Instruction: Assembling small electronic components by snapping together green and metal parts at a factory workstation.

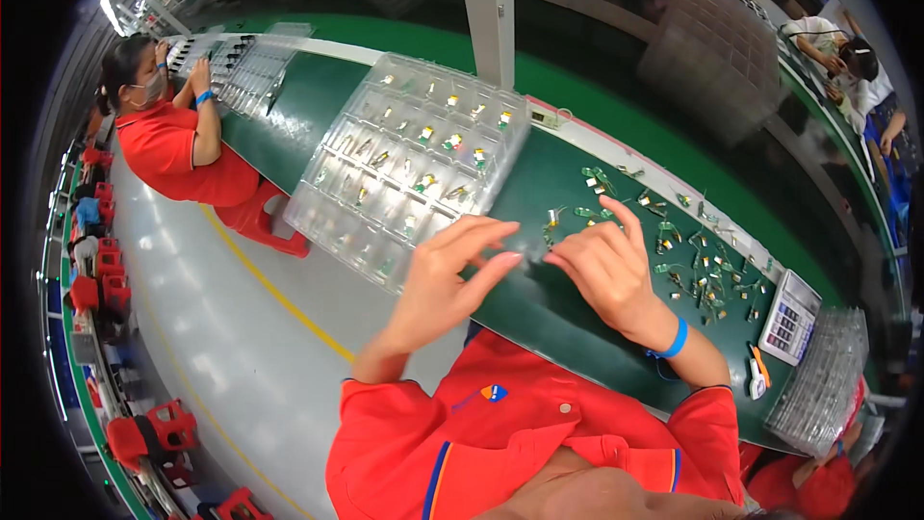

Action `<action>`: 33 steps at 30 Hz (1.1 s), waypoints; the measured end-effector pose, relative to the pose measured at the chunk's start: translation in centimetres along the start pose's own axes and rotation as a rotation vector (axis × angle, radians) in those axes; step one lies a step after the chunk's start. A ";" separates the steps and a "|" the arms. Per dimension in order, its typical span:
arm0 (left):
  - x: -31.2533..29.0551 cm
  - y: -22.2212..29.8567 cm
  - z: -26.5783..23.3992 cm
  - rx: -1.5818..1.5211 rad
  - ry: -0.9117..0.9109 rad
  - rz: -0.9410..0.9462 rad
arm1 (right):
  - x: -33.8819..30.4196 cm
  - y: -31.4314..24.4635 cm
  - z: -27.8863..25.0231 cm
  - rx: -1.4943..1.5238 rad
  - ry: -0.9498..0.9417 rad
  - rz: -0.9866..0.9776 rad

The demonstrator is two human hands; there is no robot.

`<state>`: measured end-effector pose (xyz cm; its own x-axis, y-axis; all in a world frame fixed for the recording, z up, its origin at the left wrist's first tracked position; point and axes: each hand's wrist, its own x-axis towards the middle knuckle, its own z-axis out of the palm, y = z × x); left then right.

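Observation:
My left hand point(452, 270) hovers over the bench edge beside the clear plastic tray, its thumb and fingers apart with nothing seen between them. To its right, my right hand point(608, 274) has curled fingers and a raised index finger. At its thumb and fingertips is a small circuit board part point(551, 222) with a shiny metal piece and thin wire; it looks pinched there, though the contact is partly blurred. The clear compartment tray point(306, 195) lies to the left, with small green and metal parts in many pockets. Loose parts of the same sort point(707, 265) lie scattered to the right.
The green bench point(525, 303) runs across, with a pale rail along its far side. At the right are a white keypad device point(791, 318), an orange-and-white tool point(757, 376) and stacked clear trays point(823, 380). A person in red point(178, 149) works at the far left.

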<state>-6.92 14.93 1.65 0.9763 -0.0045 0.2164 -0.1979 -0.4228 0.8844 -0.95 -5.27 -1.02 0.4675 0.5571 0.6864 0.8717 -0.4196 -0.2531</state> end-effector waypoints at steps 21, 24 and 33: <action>1.2 -5.2 4.7 -1.019 -0.251 -0.313 | 0.6 1.5 -1.8 0.419 -0.086 0.354; 1.2 -5.5 4.6 -1.041 -0.276 -0.334 | 0.4 1.5 -1.3 0.351 -0.033 0.165; 1.1 -5.6 4.2 -1.094 -0.328 -0.353 | 0.8 1.6 -1.5 0.272 -0.060 -0.021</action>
<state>-4.37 13.51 -4.80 0.9362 -0.3412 -0.0848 0.2714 0.5482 0.7911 0.58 -6.51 0.13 0.4499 0.6081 0.6541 0.8848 -0.2043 -0.4187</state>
